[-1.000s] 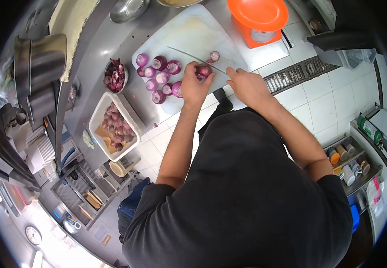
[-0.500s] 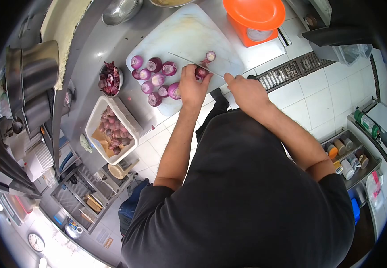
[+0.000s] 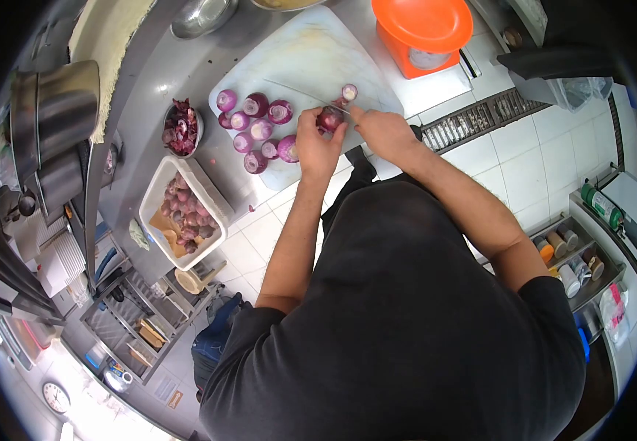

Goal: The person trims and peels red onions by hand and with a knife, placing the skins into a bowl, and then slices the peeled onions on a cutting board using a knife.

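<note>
Near the right-hand lower edge of a white cutting board (image 3: 311,44), my left hand (image 3: 317,143) holds a red onion (image 3: 330,119) between thumb and fingers. My right hand (image 3: 386,134) is closed round a knife (image 3: 300,91); its thin blade crosses the held onion and points to the upper left. The handle is hidden in my palm. A cut onion piece (image 3: 349,92) lies just beyond the held onion. Several peeled purple onions (image 3: 262,130) with trimmed ends are grouped on the board to the left of my left hand.
A metal bowl of onion skins (image 3: 199,132) stands left of the board, with a white bin of unpeeled onions (image 3: 218,245) below it. An orange scale (image 3: 425,33) is at the upper right. A steel bowl (image 3: 204,16) is at the top left. Metal pots (image 3: 69,103) are farther left.
My right hand has shifted left toward the held onion, and the knife has slid up and left across it. My left hand still holds the onion.
</note>
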